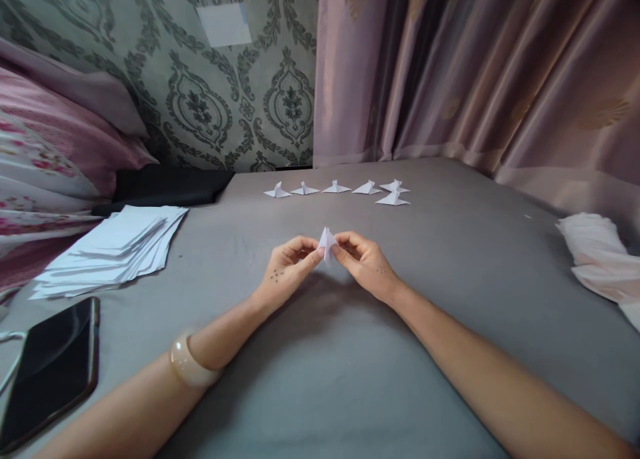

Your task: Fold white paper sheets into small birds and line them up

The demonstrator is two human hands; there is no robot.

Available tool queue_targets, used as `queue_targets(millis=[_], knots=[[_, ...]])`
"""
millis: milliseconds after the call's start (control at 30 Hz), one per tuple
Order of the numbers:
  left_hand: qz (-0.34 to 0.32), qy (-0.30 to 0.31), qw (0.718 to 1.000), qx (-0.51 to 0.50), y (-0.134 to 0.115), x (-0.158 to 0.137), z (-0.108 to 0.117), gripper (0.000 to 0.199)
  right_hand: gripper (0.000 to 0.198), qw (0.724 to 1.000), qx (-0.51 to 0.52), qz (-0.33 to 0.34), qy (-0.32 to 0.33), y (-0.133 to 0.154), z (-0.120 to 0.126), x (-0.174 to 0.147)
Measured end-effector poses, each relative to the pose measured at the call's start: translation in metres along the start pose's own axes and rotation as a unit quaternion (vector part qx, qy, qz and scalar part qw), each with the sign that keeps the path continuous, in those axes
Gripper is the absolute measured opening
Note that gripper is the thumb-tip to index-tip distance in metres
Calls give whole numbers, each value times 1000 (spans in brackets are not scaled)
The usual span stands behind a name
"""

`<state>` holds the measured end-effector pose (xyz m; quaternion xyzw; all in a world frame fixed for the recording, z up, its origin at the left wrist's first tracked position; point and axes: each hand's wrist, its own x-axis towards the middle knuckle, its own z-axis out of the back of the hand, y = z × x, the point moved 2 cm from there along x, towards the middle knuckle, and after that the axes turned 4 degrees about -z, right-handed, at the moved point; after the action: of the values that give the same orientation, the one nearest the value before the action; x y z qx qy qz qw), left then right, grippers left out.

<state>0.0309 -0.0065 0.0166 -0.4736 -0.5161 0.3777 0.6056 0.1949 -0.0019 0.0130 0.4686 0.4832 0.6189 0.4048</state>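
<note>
A small white folded paper piece (327, 240) with a pointed top is held up between both hands near the middle of the view. My left hand (289, 265) pinches its left side with thumb and fingers. On the other side, my right hand (367, 264) grips the right edge the same way. Parts of the paper are hidden behind the fingertips. Beyond the hands, several white origami pieces (336, 187) with flat pointed sides and a raised middle stand in a row, and one more origami piece (393, 199) sits in front at the right end.
A stack of white paper sheets (113, 249) lies on the grey sheet-covered surface (320, 379) at left. Nearer me is a black phone (53, 372). A folded black cloth (173, 187) lies behind the stack; crumpled white material (595, 252) is at far right, beside curtains (500, 65).
</note>
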Motion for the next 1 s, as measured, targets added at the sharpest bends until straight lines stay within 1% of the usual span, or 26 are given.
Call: queue_targets(millis=[100,233,367,533,633,733,800,867,1000], knots=[[-7,13,1000,-15,-1,1,0,20,25,1000,5,-10,2,2,-2,-1],[16,20,998,-63,1,1,-2,21,22,1000,6,-17,6,3,-3,-2],[33,3,997,-71,2,2,-2,23,18,1000,7,-14,16,5,-3,-4],[39,-9,996,-74,6,2,-3,24,24,998,30,-50,36,9,-3,-6],[33,-22,994,-104,8,3,-3,30,28,997,40,-64,21,6,-5,-6],[33,-12,992,-122,10,4,-3,37,27,996,48,-68,8,1,-6,-4],[42,-8,991,-124,10,5,-3,38,26,995,63,-77,13,0,-5,-3],[56,-10,990,-129,12,6,-1,36,26,992,76,-99,19,-1,-5,-2],[118,-3,985,-129,16,6,1,31,28,983,94,-158,16,-5,-2,0]])
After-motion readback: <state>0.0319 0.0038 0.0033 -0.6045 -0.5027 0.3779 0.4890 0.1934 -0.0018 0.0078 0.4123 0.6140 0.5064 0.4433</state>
